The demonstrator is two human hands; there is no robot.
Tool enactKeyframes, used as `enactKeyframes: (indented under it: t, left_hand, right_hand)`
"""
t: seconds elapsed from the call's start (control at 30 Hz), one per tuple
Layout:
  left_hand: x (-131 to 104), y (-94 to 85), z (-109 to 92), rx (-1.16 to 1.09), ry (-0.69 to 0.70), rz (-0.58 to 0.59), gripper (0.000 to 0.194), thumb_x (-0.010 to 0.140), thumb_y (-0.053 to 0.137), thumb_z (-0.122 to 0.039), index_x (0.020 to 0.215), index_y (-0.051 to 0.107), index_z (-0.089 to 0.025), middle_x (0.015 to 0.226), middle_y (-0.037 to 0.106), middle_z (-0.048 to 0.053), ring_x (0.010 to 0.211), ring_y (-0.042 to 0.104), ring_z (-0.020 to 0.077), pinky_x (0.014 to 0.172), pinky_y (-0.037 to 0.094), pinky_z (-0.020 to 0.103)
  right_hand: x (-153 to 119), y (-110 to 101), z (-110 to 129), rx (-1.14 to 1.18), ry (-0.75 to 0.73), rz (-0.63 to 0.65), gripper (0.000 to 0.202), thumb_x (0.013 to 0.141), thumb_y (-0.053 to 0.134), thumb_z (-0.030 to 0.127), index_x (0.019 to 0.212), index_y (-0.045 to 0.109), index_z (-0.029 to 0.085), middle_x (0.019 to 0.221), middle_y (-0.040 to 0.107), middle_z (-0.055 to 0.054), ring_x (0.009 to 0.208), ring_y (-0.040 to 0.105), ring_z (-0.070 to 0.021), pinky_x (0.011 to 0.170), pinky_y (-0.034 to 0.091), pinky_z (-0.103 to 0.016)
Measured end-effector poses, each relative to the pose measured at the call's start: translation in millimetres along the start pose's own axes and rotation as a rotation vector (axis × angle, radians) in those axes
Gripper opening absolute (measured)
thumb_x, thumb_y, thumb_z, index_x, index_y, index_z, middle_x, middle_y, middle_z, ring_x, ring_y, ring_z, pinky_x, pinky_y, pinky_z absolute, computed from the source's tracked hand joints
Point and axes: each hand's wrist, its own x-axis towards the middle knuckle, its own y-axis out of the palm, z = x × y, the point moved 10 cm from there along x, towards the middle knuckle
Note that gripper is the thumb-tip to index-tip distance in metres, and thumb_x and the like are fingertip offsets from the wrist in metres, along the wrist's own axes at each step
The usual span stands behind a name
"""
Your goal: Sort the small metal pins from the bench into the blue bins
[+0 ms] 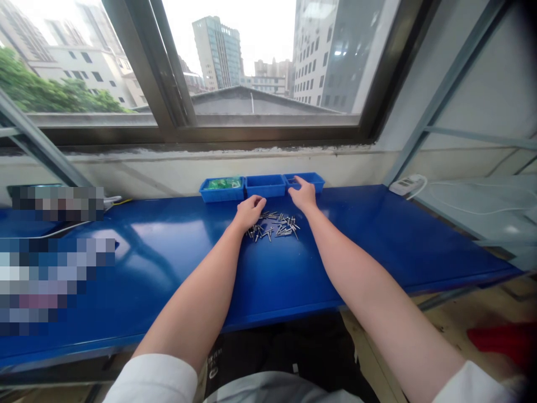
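Pins [285,228]: slim, metal, exact type too small to be told. Found scattered in a loose heap on the blue surface [272,291], just in front of the bins, many lying across one another.

Left hand [250,212] is placed at the heap's left edge, nearest pins beside and partly behind it. Grip nearly closed, thumb and fingertips brought close; whether a pin is held cannot be told.

Right hand [304,197] is held at the front of the right bin [319,185], index finger reached over the rim. Grip partly spread; a hold on anything cannot be told. Something small and dark is seen in that bin by the fingertip, too unclear to be identified.

Step in hand, as judged: loose pins being handled between heap and right bin, with most left on the surface. For the next move, fingertip precision is called for: one pin to be singled out of the tangle without its neighbours being dragged, and the bin rim to be cleared.

Middle bin [265,191] is set between the right bin and left bin [224,195]; green packaging [224,183] is held in the latter. Window [260,134] behind.
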Motion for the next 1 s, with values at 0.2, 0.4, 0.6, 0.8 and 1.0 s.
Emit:
enactKeyframes:
  t: [0.2,0.4,0.6,0.8,1.0]
  left_hand:
    - [-0.6,1.7,1.0,0.003,-0.011,0.018,0.036,0.086,0.046,-0.045,0.103,0.065,-0.021,0.103,0.07,0.005,0.1,0.061,0.0221,0.09,0.045,0.032]
    - [0.9,4.2,3.6,0.013,-0.004,0.029,0.036,0.085,0.047,-0.047,0.102,0.065,-0.021,0.104,0.069,0.005,0.1,0.061,0.0224,0.089,0.045,0.032]
    - [1.2,3.6,2.4,0.01,-0.006,0.023,0.034,0.085,0.048,-0.044,0.103,0.065,-0.021,0.105,0.07,0.006,0.1,0.062,0.0221,0.089,0.046,0.032]
    - [0.7,2.7,0.1,0.022,0.001,0.014,0.032,0.086,0.048,-0.042,0.102,0.065,-0.02,0.106,0.07,0.006,0.099,0.062,0.0206,0.088,0.046,0.03]
    - [0.9,3.1,0.7,0.017,0.003,0.01,0.032,0.086,0.048,-0.042,0.101,0.066,-0.02,0.103,0.07,0.005,0.097,0.062,0.0202,0.087,0.046,0.03]
  right_hand:
    - [0.8,-4.3,-27.5,-0.213,0.195,0.064,0.072,0.071,0.061,0.036,0.139,0.042,0.022,0.142,0.042,-0.011,0.127,0.033,-0.0364,0.1,0.033,-0.054]
    - [0.0,1.2,-22.1,-0.21,0.119,0.048,0.068,0.069,0.061,0.033,0.134,0.046,0.021,0.149,0.032,-0.011,0.126,0.033,-0.0377,0.099,0.034,-0.055]
    - [-5.8,4.8,17.9,-0.03,-0.155,0.079,0.035,0.07,0.063,0.026,0.103,0.065,0.013,0.101,0.061,-0.012,0.094,0.056,-0.0235,0.089,0.044,-0.038]
    - [-50.1,58.0,54.2,0.05,-0.391,0.695,0.049,0.056,0.08,0.043,0.097,0.07,0.018,0.091,0.066,-0.005,0.083,0.059,-0.0191,0.075,0.046,-0.029]
    - [-62.6,74.2,59.6,0.047,-0.465,0.784,0.025,0.062,0.077,0.032,0.084,0.074,0.019,0.079,0.069,-0.001,0.076,0.06,-0.0163,0.072,0.044,-0.025]
